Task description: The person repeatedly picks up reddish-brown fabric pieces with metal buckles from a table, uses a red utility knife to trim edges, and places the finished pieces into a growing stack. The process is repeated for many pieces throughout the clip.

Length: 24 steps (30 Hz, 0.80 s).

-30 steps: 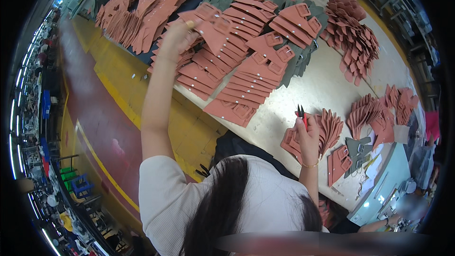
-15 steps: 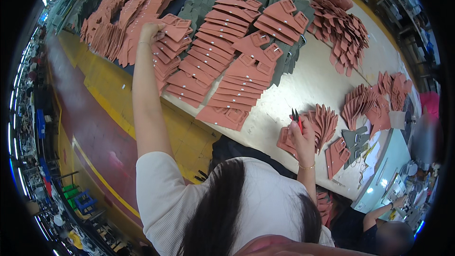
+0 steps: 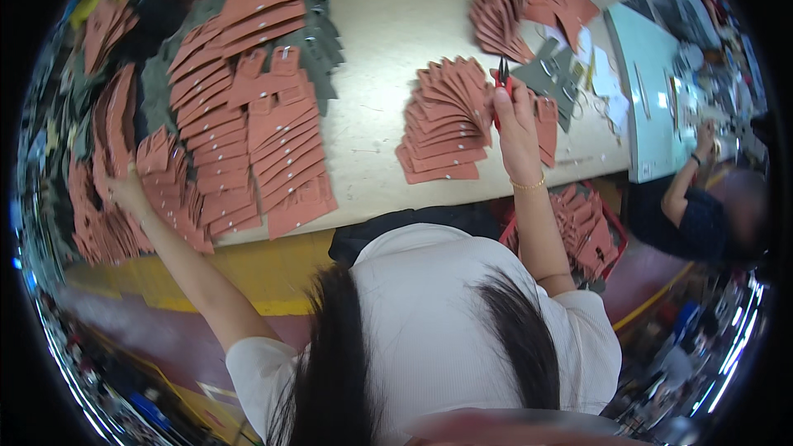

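My left hand (image 3: 125, 188) reaches to the far left of the table. Its thumb and fingers are spread against overlapping terracotta cut pieces (image 3: 161, 165), and it seems to hold none of them. Small white marks dot the edges of many pieces. My right hand (image 3: 515, 124) is closed around red-handled thread snips (image 3: 504, 81), their dark tips pointing up and away from me. It is above the table beside a fanned stack of terracotta pieces (image 3: 446, 120), which lies just to its left.
Rows of buckle-shaped terracotta pieces (image 3: 285, 136) overlie dark green ones (image 3: 322, 41) on the pale table (image 3: 372, 107). More stacks (image 3: 500, 16) lie at the back right. A red crate (image 3: 615, 235) of pieces stands below the table edge. A co-worker (image 3: 702, 215) sits at right.
The view has turned toward the right. My left hand has left the buckle-ended pieces and is among stacks farther left. My right hand still has the snips, now above the fanned stack's right side.
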Available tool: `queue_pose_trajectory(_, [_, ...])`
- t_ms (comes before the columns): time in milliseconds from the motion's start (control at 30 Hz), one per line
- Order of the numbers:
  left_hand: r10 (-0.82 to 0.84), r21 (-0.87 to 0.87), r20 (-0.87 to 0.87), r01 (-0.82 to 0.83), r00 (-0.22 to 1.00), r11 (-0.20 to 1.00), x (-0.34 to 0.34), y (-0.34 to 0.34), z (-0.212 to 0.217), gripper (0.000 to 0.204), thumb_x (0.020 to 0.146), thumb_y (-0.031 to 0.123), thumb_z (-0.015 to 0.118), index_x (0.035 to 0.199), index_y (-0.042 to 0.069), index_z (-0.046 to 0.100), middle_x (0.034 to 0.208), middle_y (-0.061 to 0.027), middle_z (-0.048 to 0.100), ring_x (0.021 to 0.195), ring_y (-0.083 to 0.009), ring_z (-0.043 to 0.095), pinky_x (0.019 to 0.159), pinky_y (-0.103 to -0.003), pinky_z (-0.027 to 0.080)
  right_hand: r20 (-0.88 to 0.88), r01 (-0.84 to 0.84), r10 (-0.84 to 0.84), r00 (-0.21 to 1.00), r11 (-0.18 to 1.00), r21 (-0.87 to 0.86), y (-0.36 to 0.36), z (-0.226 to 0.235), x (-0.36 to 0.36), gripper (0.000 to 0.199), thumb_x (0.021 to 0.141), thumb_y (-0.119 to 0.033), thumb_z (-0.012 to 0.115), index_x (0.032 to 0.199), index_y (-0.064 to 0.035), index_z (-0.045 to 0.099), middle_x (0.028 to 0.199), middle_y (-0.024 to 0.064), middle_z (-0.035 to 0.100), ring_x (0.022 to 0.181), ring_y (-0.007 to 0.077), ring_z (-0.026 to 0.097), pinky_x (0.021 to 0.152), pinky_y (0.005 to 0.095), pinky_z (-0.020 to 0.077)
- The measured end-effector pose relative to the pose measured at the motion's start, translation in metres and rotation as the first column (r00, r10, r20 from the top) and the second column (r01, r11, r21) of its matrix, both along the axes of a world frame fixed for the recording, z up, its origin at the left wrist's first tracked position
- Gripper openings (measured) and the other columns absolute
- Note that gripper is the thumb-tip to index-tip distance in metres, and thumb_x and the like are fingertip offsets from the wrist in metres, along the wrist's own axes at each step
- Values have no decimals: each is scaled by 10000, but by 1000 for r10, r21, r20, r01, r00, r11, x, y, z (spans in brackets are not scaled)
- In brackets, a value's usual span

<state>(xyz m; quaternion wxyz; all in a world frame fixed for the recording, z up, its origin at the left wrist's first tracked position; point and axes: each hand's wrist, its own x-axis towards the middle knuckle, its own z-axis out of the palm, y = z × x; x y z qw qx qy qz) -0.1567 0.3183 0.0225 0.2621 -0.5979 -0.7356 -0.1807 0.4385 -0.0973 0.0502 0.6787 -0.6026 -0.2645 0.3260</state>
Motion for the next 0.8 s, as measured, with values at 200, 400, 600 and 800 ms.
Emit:
queue_pose_trajectory(200, [-324, -19, 884, 719, 336, 695, 204, -124, 50, 447, 895, 313, 657, 1231, 26, 586, 1062, -117, 628, 987, -185, 586, 847, -312, 469, 594, 197, 42, 803, 922, -333, -32, -30, 30, 276, 898, -242, 661, 964, 10, 571, 732, 93, 499, 627, 214, 461, 602, 329, 404])
queue_pose_trajectory(400, [-45, -118, 991, 981, 127, 154, 345, -228, 37, 315, 890, 194, 661, 1170, 52, 631, 942, -21, 608, 801, -81, 533, 710, -232, 446, 489, 192, 197, 850, 748, -635, -41, -49, 39, 498, 805, -404, 737, 925, 47, 562, 796, 223, 595, 716, 351, 581, 665, 406, 450])
queue_pose_trajectory(600, [-146, -200, 972, 975, 185, -96, 386, -276, 33, 315, 872, 174, 680, 1158, 46, 641, 887, 9, 608, 699, -62, 481, 639, -221, 413, 521, 160, 178, 835, 827, -539, -45, -55, 18, 612, 723, -385, 807, 1063, 64, 567, 993, 235, 610, 931, 353, 606, 770, 413, 466])
queue_pose_trajectory(800, [131, -156, 977, 983, 168, -99, 388, -292, 28, 315, 905, 208, 654, 1150, 11, 635, 907, -29, 627, 760, -88, 531, 686, -230, 448, 606, 177, 263, 751, 803, -568, -47, -47, 25, 237, 795, -207, 733, 834, 11, 649, 847, 165, 554, 776, 346, 578, 686, 423, 448])
